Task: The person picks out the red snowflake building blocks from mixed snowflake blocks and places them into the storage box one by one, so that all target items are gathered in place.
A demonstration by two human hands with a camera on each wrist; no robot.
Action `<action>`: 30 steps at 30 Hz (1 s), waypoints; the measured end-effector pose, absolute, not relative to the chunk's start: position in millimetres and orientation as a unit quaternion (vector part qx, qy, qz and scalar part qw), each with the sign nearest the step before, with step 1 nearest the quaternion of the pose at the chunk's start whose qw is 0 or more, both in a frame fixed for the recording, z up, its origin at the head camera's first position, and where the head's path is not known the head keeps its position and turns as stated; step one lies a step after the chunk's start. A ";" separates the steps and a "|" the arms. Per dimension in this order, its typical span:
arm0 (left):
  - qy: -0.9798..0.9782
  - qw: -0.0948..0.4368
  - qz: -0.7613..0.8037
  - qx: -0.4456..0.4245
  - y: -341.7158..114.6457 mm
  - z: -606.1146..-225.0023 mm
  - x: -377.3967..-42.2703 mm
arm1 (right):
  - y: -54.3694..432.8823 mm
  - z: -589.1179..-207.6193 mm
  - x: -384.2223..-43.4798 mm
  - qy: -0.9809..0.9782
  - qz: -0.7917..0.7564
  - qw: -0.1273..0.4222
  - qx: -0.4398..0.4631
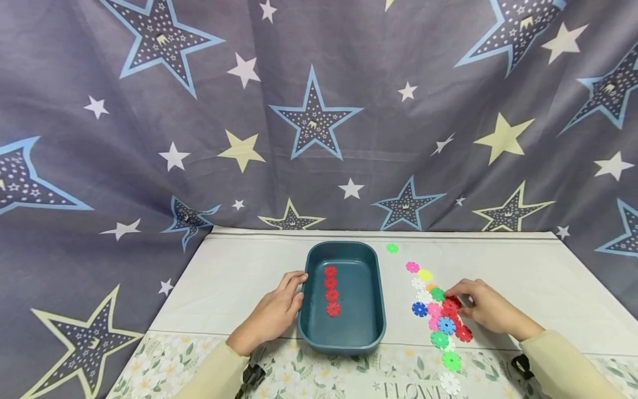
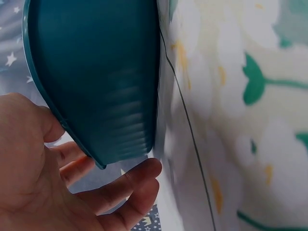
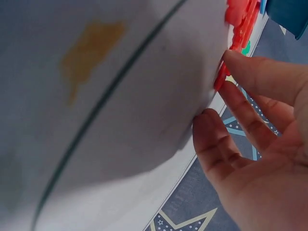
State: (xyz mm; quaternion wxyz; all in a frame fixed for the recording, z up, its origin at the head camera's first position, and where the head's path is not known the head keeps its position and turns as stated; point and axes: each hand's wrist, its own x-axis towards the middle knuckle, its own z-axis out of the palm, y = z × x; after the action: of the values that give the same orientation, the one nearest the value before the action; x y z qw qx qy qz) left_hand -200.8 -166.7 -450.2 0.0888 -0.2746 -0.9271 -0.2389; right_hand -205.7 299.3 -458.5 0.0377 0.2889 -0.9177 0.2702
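Flower-shaped plastic discs lie in a heap at the right of the table. My right hand (image 1: 490,310) is at the heap's right side, thumb and forefinger pinching a red disc (image 3: 222,77). Other red discs lie under and beside these fingers, one red disc (image 1: 463,333) just below. My left hand (image 1: 274,310) holds the left rim of a dark teal tray (image 1: 359,327), its lower fingers curved outside the wall in the left wrist view. Inside the tray, several red discs (image 1: 331,295) form a straight row left of its middle.
Blue, pink, white and green discs spread through the heap, with a bright green disc (image 1: 451,361) at the front. One green disc (image 1: 392,248) lies apart near the back. A star-print curtain (image 1: 364,144) hangs behind the white, flower-printed tablecloth (image 1: 249,255).
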 end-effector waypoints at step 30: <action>-0.925 0.089 -0.251 -0.270 -166.3 -451.4 -199.9 | 287.7 -461.6 -210.1 -0.920 0.289 0.000 0.264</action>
State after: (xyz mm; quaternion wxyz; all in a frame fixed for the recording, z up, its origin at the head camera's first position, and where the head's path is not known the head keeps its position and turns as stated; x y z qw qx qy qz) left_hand -199.9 -166.3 -451.4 0.0891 -0.2704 -0.9251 -0.2513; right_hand -210.1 287.7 -461.6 0.0003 0.2637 -0.9202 0.2894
